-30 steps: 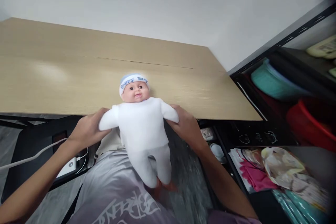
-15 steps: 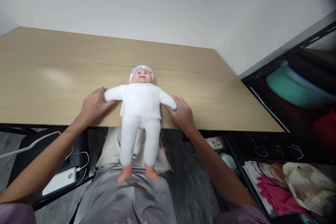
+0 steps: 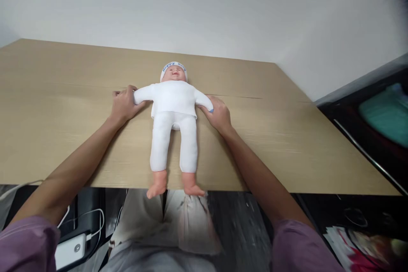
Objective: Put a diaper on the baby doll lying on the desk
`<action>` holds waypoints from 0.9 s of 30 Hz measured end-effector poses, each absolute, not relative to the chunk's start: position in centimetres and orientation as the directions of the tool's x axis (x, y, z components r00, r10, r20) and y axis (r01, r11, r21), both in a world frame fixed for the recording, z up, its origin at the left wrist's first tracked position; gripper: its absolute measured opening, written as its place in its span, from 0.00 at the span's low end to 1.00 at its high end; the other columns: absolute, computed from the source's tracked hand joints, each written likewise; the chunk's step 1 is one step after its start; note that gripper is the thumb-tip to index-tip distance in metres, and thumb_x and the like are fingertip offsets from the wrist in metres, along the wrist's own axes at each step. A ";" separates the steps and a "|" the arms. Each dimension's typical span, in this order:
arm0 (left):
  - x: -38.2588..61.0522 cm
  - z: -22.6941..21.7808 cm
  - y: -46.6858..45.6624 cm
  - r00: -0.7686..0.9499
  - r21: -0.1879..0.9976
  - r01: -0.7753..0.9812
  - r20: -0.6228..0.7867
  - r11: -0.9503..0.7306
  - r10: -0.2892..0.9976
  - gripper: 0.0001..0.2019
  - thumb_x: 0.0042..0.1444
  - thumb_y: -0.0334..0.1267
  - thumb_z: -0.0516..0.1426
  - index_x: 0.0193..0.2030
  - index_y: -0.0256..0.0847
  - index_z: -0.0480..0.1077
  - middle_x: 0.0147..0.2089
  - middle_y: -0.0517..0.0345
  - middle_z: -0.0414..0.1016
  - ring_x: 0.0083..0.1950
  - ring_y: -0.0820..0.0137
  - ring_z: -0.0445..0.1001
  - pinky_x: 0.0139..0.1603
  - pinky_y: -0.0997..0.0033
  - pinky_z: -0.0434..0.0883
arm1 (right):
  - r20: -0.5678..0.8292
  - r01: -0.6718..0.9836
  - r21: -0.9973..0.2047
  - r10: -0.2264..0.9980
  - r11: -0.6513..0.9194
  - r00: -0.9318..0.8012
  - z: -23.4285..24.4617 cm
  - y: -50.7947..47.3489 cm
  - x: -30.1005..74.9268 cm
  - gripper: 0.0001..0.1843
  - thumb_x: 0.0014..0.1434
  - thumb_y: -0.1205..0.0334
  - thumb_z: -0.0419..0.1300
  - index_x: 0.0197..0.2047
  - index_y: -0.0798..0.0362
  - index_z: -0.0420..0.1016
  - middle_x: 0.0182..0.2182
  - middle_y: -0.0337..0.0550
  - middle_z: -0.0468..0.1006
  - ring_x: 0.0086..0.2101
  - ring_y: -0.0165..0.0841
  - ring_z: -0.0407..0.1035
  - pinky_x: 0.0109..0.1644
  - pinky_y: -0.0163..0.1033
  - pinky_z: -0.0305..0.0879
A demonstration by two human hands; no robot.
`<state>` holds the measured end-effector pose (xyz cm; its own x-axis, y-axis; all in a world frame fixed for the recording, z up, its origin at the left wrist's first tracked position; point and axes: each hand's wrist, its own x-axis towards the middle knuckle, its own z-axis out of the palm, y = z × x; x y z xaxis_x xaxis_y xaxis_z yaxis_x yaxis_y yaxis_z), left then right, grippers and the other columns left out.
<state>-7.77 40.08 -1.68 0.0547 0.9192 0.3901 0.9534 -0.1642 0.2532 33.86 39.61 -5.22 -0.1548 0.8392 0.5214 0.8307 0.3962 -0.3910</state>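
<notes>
A baby doll [image 3: 174, 98] in a white top, white trousers and a white cap with blue lettering lies face up on the wooden table [image 3: 287, 148]. Its bare feet stick out a little past the table's near edge. My left hand [image 3: 123, 104] is closed around the end of the doll's arm on the left. Around the other sleeve, where a bit of blue shows, my right hand [image 3: 219, 114] is closed too. The doll's hands are hidden by the sleeves and my grip.
Behind the table rises a white wall [image 3: 159, 4]. A dark shelf with a teal item [image 3: 387, 112] stands at the right. Below the near edge are a white power bank [image 3: 70, 251] with a cable at left and papers [image 3: 341, 242] at lower right.
Both hands have moved the doll forward, farther onto the table. Its legs, which hung over the near edge before, now rest mostly on the tabletop. The view has shifted as well.
</notes>
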 end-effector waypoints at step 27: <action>-6.7 -0.3 41.1 0.092 0.282 0.922 0.505 -0.265 0.858 0.44 0.74 0.65 0.54 0.83 0.33 0.58 0.83 0.28 0.62 0.83 0.38 0.58 0.84 0.37 0.50 | 0.611 0.906 -0.300 0.789 0.299 -0.058 -2.6 38.9 31.3 0.38 0.78 0.39 0.54 0.80 0.53 0.64 0.76 0.64 0.69 0.74 0.58 0.61 0.77 0.69 0.59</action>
<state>-6.66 41.06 -0.26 0.0919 0.8582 0.5050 0.9223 -0.2645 0.2817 31.32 38.86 -2.64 -0.0584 0.7895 0.6110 0.9061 0.2989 -0.2996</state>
